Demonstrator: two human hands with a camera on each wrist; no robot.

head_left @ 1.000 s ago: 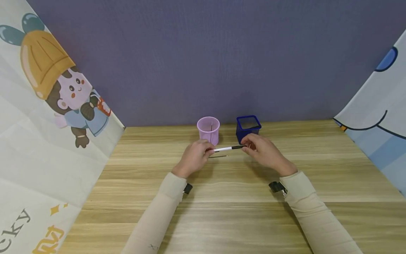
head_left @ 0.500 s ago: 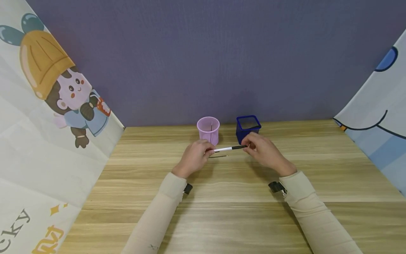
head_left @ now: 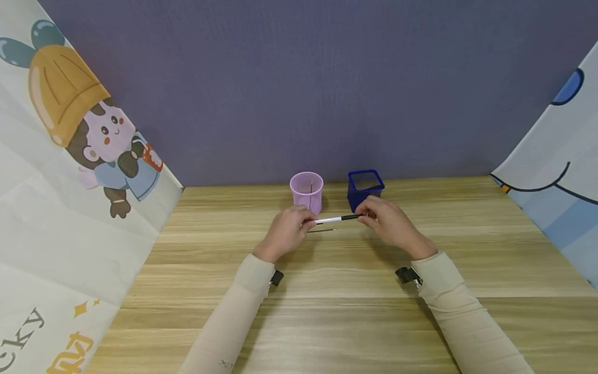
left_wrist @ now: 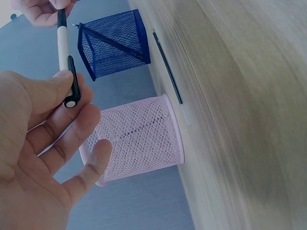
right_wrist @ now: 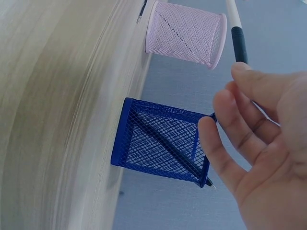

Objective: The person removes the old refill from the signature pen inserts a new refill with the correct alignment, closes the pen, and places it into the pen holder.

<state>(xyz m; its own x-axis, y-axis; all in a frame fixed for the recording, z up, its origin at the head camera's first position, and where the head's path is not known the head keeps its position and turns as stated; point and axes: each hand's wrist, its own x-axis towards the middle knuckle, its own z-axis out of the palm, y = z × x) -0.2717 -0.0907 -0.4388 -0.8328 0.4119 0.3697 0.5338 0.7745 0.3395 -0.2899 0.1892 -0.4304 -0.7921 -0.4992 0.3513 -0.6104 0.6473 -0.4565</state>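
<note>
A white pen (head_left: 329, 220) with a black grip and black clip is held level between both hands above the table. My left hand (head_left: 288, 231) pinches its clip end between thumb and forefinger, the other fingers spread in the left wrist view. My right hand (head_left: 390, 223) pinches the black grip end, and its fingertips hide the tip. Below the pen, a thin dark pen refill (left_wrist: 168, 69) lies on the table. Just behind the hands stand a pink mesh pen cup (left_wrist: 136, 143) and a square blue mesh pen holder (right_wrist: 160, 143).
Inside the blue holder leans a dark stick-like pen part (right_wrist: 168, 146); a thin dark rod (head_left: 311, 193) shows in the pink cup. The wooden table (head_left: 336, 322) ends at a grey-blue wall panel (head_left: 327, 88). Printed white sheets (head_left: 37, 208) hang at both sides.
</note>
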